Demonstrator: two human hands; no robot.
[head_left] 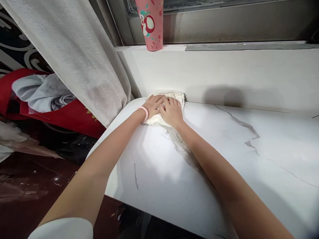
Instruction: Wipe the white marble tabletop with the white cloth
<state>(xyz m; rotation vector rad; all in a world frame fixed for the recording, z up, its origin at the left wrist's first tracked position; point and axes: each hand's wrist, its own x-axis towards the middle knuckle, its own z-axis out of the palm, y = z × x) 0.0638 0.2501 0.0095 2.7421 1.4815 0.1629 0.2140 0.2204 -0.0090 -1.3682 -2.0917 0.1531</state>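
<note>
Both hands press flat on a white cloth (pixel 178 96) that lies on the white marble-patterned table (pixel 154 159), close against the wall. My left hand (pixel 153 104), with a pink coiled band (pixel 145 113) at the wrist, has its fingers stretched out over the cloth. Beside it, my right hand (pixel 171 111) lies palm down with fingers extended, touching or nearly touching the left fingers. Part of the cloth is hidden under the hands.
A pink patterned cup-like container (pixel 152 26) stands on the window sill (pixel 211 46) above the cloth. At left hangs a pale curtain (pixel 74 49), reaching the table's edge. A red bag (pixel 67 118) with grey fabric (pixel 42 91) inside sits beyond it. The floor (pixel 30 199) is dark red.
</note>
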